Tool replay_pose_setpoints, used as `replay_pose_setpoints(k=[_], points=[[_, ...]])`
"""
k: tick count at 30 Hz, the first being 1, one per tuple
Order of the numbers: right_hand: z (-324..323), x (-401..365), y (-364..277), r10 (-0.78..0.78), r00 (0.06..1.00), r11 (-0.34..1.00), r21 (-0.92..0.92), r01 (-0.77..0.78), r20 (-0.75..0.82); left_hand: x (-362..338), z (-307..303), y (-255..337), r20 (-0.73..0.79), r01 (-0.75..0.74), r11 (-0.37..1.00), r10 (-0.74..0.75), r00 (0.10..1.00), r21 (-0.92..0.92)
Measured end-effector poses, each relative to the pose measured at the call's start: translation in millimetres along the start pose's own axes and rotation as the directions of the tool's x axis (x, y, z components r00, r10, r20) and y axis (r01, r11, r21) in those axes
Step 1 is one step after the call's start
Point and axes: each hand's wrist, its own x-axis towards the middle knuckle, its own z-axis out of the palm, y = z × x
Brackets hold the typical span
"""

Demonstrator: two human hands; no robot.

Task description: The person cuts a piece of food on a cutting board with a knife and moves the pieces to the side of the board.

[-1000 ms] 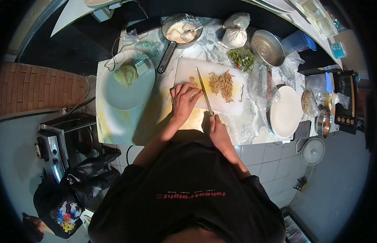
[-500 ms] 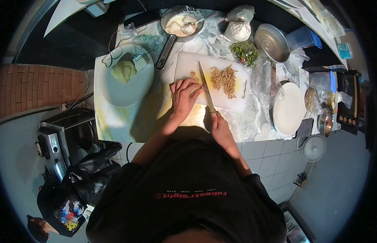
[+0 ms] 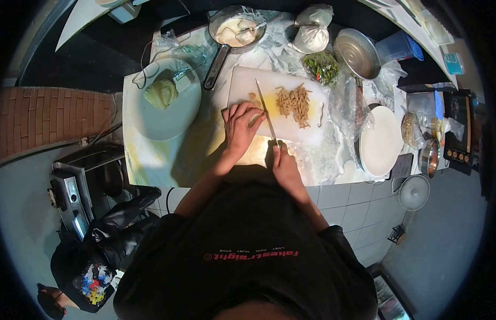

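My right hand [image 3: 284, 164] is closed round the handle of a long kitchen knife [image 3: 267, 113], whose blade points away from me over the white cutting board [image 3: 307, 134]. Left of the blade, my left hand [image 3: 241, 128] presses down with bent fingers. A small pale piece partly shows beneath its fingertips, too covered to name. Just beyond those fingers lie a few tan slices [image 3: 253, 98]. To the right of the knife is a loose pile of light brown strips [image 3: 295, 105] on a yellowish stained patch of the board.
On the left, a big pale plate [image 3: 152, 125] holds a cabbage [image 3: 161, 94]. Behind the board stand a pan with pale batter [image 3: 226, 34], a white bag [image 3: 312, 38], bagged green chillies [image 3: 320, 68] and a metal pan [image 3: 357, 53]. A white oval plate [image 3: 381, 141] is at right. Another person [image 3: 85, 266] is lower left.
The knife has turned more edge-on, and its handle and my right hand have shifted slightly left and toward the left hand. My left hand stays at nearly the same spot.
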Motion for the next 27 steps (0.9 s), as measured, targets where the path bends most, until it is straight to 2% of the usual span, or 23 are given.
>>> replay_pose_setpoints(k=[2,3,5,9,15,17,18,19,20,21,22,24,25,27], points=[[2.8,-0.3,-4.8,-0.01,0.998,0.979,-0.203,-0.003,-0.066,-0.3,-1.5,1.5,-0.006,-0.003,1.0,0.003,1.0,0.008],[3.4,0.0,-4.3,-0.01,0.998,0.98,-0.201,-0.004,-0.07,-1.4,-1.8,2.1,-0.013,-0.001,1.0,0.001,1.0,0.015],[4.2,3.0,-3.6,-0.06,0.99,0.916,-0.402,0.003,-0.128,-2.1,-0.7,2.2,-0.024,0.0,1.0,0.001,1.0,0.023],[-6.6,8.2,-8.7,-0.129,0.985,0.901,-0.429,0.067,-0.117,-2.1,-0.1,1.4,-0.055,0.021,0.999,-0.018,0.998,0.049],[-15.8,13.1,-6.4,-0.146,0.985,0.967,-0.226,0.122,-0.093,-4.7,-5.0,1.9,-0.063,0.036,0.998,-0.032,0.998,0.059],[-13.8,21.5,9.3,-0.295,0.949,0.952,0.056,0.302,-0.114,-7.1,-7.3,0.2,-0.07,0.019,0.998,-0.014,0.997,0.063],[-20.8,24.4,8.1,-0.298,0.947,0.951,0.054,0.306,-0.116,-8.1,-8.7,-0.9,-0.074,0.002,0.998,0.003,0.997,0.068],[-30.4,26.8,3.3,-0.1,0.98,0.922,0.386,0.027,0.17,-9.3,-10.6,-1.8,-0.078,0.0,0.998,0.005,0.997,0.068],[-38.2,26.8,-3.2,0.003,0.873,0.751,0.575,-0.324,0.487,-10.7,-12.4,-2.6,-0.067,-0.004,0.997,0.009,0.998,0.072],[-42.3,24.4,-12.0,0.012,0.814,0.625,0.631,-0.459,0.581,-11.8,-13.9,-3.1,-0.055,-0.009,0.997,0.013,0.998,0.077],[-41.3,27.4,-10.3,0.009,0.815,0.627,0.631,-0.456,0.579,-12.9,-15.2,-3.5,-0.059,-0.011,0.997,0.015,0.998,0.077],[-38.6,35.2,-7.0,-0.091,0.737,0.52,0.663,-0.538,0.669,-13.6,-17.7,-5.1,-0.053,-0.002,0.998,0.005,0.999,0.062],[-38.9,35.6,-7.3,-0.093,0.737,0.522,0.663,-0.536,0.669,-13.6,-18.2,-5.9,-0.057,-0.002,0.998,0.005,0.998,0.063],[-41.3,35.0,-10.6,-0.143,0.708,0.398,0.695,-0.599,0.692,-13.0,-19.6,-6.1,-0.065,0.009,0.998,-0.006,0.998,0.058]])
